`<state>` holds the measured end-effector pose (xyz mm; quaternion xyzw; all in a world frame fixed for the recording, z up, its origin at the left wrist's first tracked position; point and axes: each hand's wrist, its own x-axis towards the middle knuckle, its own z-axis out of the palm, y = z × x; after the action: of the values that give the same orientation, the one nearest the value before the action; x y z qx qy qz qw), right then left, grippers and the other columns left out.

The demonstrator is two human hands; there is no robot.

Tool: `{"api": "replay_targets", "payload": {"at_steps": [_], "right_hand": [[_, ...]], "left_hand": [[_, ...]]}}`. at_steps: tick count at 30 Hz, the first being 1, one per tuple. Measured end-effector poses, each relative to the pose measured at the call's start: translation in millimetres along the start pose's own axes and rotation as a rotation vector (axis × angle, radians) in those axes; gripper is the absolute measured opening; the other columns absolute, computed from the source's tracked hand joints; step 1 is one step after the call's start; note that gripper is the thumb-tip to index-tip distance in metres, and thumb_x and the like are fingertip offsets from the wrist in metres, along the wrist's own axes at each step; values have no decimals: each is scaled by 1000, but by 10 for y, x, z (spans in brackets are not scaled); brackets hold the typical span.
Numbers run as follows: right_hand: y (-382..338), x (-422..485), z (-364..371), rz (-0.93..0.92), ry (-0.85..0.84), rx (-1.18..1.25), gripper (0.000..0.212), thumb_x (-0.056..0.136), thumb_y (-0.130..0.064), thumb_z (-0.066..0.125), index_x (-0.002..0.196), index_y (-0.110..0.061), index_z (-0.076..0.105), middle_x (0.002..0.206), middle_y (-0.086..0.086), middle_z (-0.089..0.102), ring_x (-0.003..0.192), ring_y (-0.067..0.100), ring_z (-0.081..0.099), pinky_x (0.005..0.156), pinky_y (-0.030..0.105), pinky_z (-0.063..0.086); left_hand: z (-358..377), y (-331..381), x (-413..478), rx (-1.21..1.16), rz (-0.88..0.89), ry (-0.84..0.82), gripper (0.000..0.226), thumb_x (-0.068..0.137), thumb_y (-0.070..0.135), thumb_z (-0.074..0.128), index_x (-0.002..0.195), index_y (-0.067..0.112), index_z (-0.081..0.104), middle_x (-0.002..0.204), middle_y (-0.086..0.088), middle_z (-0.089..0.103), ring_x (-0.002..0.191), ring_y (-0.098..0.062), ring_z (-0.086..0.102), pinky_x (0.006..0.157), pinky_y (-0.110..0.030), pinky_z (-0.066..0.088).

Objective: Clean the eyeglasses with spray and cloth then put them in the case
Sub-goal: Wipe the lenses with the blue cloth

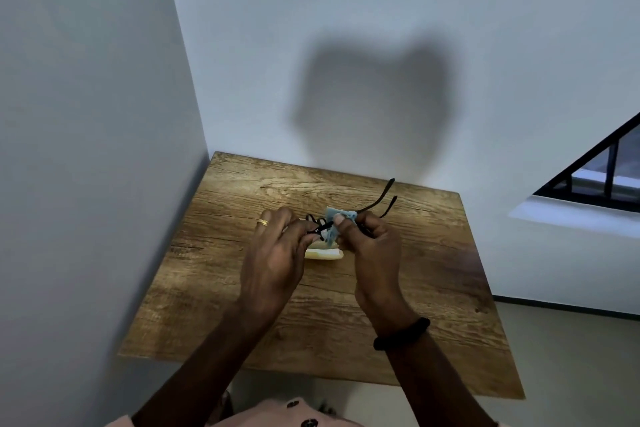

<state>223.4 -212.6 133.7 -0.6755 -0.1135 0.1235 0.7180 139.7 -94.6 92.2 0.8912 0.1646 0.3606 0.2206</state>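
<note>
Black-framed eyeglasses point(387, 195) are held up over the middle of the wooden table point(433, 270), their temple arms pointing away to the upper right. My left hand point(277, 253) pinches the frame at its left end. My right hand point(370, 250) pinches a small light-blue cloth point(337, 213) against a lens, thumb on top. Below the hands lies a pale cream case point(323, 254), mostly hidden by them. No spray bottle is in view.
The table stands in a corner, with a wall close on the left point(104, 184) and one behind. A dark-framed window point(602, 170) is at the right. Floor shows past the table's right and near edges.
</note>
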Motion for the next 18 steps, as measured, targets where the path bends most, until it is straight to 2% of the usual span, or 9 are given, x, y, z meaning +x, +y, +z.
{"api": "replay_targets", "payload": {"at_steps": [8, 12, 15, 18], "right_hand": [[-331, 66, -252, 66, 37, 153, 7, 88, -5, 71, 93, -5, 77, 74, 6, 69, 63, 14, 57, 61, 26, 50], [-459, 109, -353, 146, -22, 224, 15, 88, -8, 70, 100, -1, 75, 79, 6, 70, 67, 15, 57, 60, 23, 51], [-551, 160, -449, 202, -99, 251, 22, 81, -18, 72, 98, -5, 77, 82, 5, 70, 69, 16, 57, 61, 24, 50], [-619, 184, -503, 216, -165, 294, 19, 77, -19, 71, 91, -8, 79, 82, 7, 69, 68, 16, 58, 63, 25, 49]], "left_hand": [[-16, -35, -39, -14, -8, 23, 35, 100, 36, 50, 102, 12, 75, 94, -2, 62, 85, -22, 55, 63, -30, 41], [3, -12, -27, -41, 0, 29, 36, 101, 36, 50, 104, 12, 76, 94, -2, 62, 86, -23, 56, 62, -32, 44], [-4, -37, -38, -85, -4, 39, 32, 101, 33, 52, 105, 12, 76, 95, -1, 62, 88, -22, 56, 64, -35, 47], [-33, -11, -26, -107, 21, 55, 28, 100, 29, 54, 104, 12, 76, 95, 0, 62, 89, -20, 54, 69, -27, 38]]}}
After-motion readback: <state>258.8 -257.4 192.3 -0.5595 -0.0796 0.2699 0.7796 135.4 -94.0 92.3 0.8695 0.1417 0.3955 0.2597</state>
